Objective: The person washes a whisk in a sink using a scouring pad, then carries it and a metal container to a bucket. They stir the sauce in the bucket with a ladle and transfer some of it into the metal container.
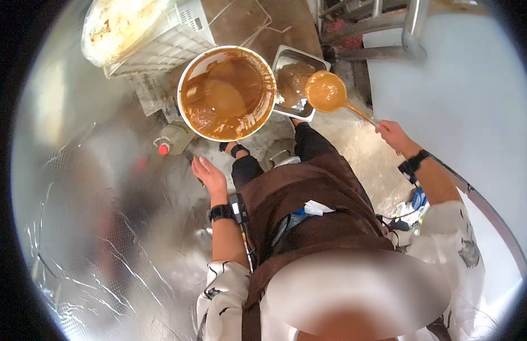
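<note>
My right hand [393, 136] is closed round the handle of a ladle [326, 91]. Thick orange-brown sauce fills the ladle's bowl, which hangs over the right edge of a rectangular metal pan [304, 115]. Some brown sauce lies in that pan. Left of it stands a large white bucket [182, 108] holding glossy brown sauce [224, 99]. Below the bucket is my left hand [211, 177], apart from it, its fingers bent around a thin dark object that is mostly hidden. What that object is cannot be made out.
A clear jug with a red cap [164, 149] stands on the floor left of my feet. Behind the bucket is a white plastic crate [161, 51] with a stained plastic bag [124, 28]. Metal tubing [414, 28] rises at upper right, beside a pale flat surface [456, 96].
</note>
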`<state>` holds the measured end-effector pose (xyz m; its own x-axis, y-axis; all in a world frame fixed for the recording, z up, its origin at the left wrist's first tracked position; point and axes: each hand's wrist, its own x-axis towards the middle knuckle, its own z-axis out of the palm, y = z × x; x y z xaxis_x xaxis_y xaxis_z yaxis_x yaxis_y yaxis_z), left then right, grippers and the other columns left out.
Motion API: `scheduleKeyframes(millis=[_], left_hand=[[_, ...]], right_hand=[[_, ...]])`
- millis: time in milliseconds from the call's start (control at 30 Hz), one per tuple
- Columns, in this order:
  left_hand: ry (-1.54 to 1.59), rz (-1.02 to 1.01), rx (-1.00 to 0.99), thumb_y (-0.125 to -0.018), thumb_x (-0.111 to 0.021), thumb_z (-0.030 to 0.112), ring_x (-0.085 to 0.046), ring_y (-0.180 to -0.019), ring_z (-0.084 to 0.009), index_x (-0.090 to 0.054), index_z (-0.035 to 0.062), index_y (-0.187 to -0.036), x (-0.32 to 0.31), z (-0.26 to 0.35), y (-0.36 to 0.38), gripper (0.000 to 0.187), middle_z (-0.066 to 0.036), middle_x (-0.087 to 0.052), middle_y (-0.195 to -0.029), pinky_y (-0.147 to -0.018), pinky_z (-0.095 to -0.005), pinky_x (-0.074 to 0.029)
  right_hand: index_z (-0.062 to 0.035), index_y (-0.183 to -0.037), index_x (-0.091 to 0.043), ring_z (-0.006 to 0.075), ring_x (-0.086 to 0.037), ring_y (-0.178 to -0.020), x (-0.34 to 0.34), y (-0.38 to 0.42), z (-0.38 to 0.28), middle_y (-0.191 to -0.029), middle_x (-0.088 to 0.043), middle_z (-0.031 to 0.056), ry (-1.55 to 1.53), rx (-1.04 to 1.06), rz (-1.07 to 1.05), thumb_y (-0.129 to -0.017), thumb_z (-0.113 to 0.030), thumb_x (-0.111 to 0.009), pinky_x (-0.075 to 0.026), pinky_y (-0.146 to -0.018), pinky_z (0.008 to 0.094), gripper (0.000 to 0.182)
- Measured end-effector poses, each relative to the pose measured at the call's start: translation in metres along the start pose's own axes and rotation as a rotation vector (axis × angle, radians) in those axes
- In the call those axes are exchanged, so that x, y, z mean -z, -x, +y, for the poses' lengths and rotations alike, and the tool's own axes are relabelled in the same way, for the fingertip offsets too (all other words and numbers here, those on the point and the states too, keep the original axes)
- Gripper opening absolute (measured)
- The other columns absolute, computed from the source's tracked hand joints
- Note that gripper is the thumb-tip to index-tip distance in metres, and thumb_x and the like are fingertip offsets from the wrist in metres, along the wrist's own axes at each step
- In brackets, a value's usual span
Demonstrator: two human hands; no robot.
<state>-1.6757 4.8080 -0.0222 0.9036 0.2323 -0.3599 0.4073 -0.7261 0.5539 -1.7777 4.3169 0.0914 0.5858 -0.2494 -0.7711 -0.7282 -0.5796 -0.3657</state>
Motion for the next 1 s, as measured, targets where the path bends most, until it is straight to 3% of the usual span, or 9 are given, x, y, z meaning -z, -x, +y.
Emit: scheduleKeyframes(millis=[67,267,367,533,633,767,833,967,1000], left_hand=[[0.026,0.021,0.007,-0.095,-0.030,0.034,-0.025,-0.123,-0.0398,-0.033,-0.0076,-0.126,-0.005,0.001,-0.006,0.052,-0.029,-0.027,-0.131,-0.102,-0.0429,-0.022],[0.087,0.119,0.029,-0.094,-0.030,0.035,-0.025,-0.124,-0.0387,-0.034,-0.0077,-0.125,-0.012,0.003,-0.030,0.053,-0.027,-0.029,-0.133,-0.103,-0.0437,-0.020],[0.115,0.152,0.040,-0.094,-0.031,0.035,-0.025,-0.123,-0.0393,-0.034,-0.0087,-0.125,-0.016,-0.005,-0.052,0.054,-0.028,-0.028,-0.132,-0.103,-0.0436,-0.020],[0.195,0.210,0.105,-0.093,-0.034,0.035,-0.026,-0.122,-0.0409,-0.031,-0.0097,-0.126,-0.029,-0.009,-0.103,0.055,-0.029,-0.030,-0.129,-0.102,-0.0442,-0.023],[0.246,0.195,0.139,-0.093,-0.034,0.033,-0.027,-0.121,-0.0417,-0.029,-0.0067,-0.128,-0.036,-0.008,-0.137,0.053,-0.029,-0.021,-0.133,-0.100,-0.0435,-0.027],[0.222,0.249,0.083,-0.093,-0.034,0.032,-0.031,-0.119,-0.0414,-0.029,-0.0053,-0.128,-0.068,-0.035,-0.179,0.052,-0.028,-0.027,-0.131,-0.099,-0.0440,-0.029],[0.237,0.256,0.076,-0.093,-0.034,0.031,-0.032,-0.119,-0.0410,-0.031,-0.0051,-0.127,-0.081,-0.040,-0.191,0.050,-0.028,-0.030,-0.130,-0.098,-0.0442,-0.029],[0.262,0.284,0.107,-0.092,-0.038,0.028,-0.041,-0.112,-0.0405,-0.036,-0.0054,-0.124,-0.083,-0.035,-0.191,0.046,-0.027,-0.042,-0.122,-0.093,-0.0430,-0.035],[0.227,0.310,0.074,-0.091,-0.039,0.027,-0.044,-0.108,-0.0402,-0.039,-0.0052,-0.122,-0.087,-0.040,-0.192,0.044,-0.026,-0.046,-0.117,-0.090,-0.0430,-0.037]], right_hand=[[-0.0024,-0.076,-0.054,0.0104,-0.039,-0.054,0.003,0.007,0.017,-0.055,-0.041,0.0011,-0.034,0.068,0.011,-0.089,-0.030,-0.046,-0.036,-0.051,0.0275,0.031],[-0.0042,-0.075,-0.053,0.0048,-0.034,-0.055,0.018,0.037,-0.059,-0.056,-0.036,-0.0035,-0.075,0.167,-0.028,-0.091,-0.029,-0.044,-0.031,-0.048,0.0227,0.031],[-0.0034,-0.077,-0.052,0.0108,-0.038,-0.054,0.009,0.028,-0.115,-0.056,-0.040,0.0014,0.019,0.240,-0.048,-0.092,-0.029,-0.044,-0.034,-0.050,0.0266,0.031],[-0.0001,-0.084,-0.053,0.0365,-0.053,-0.066,-0.057,-0.045,-0.204,-0.070,-0.054,0.0212,0.392,0.381,-0.090,-0.091,-0.027,-0.041,-0.043,-0.061,0.0419,0.030],[0.0021,-0.079,-0.058,0.0374,-0.056,-0.073,-0.121,-0.126,-0.233,-0.075,-0.057,0.0219,0.585,0.548,-0.131,-0.084,-0.016,-0.044,-0.046,-0.065,0.0439,0.023],[0.0013,-0.071,-0.065,0.0359,-0.059,-0.071,-0.191,-0.238,-0.252,-0.077,-0.059,0.0213,1.061,0.710,-0.216,-0.076,-0.009,-0.049,-0.048,-0.063,0.0449,0.019],[0.0017,-0.076,-0.066,0.0340,-0.060,-0.074,-0.220,-0.274,-0.266,-0.083,-0.060,0.0211,1.090,0.436,-0.216,-0.077,-0.009,-0.051,-0.049,-0.062,0.0434,0.018],[0.0012,-0.082,-0.066,0.0318,-0.061,-0.078,-0.249,-0.315,-0.272,-0.092,-0.062,0.0181,1.333,0.280,-0.215,-0.083,-0.012,-0.050,-0.051,-0.061,0.0447,0.021],[0.0008,-0.090,-0.065,0.0319,-0.061,-0.084,-0.254,-0.316,-0.284,-0.099,-0.062,0.0159,1.267,0.137,-0.199,-0.086,-0.012,-0.047,-0.051,-0.065,0.0457,0.023]])
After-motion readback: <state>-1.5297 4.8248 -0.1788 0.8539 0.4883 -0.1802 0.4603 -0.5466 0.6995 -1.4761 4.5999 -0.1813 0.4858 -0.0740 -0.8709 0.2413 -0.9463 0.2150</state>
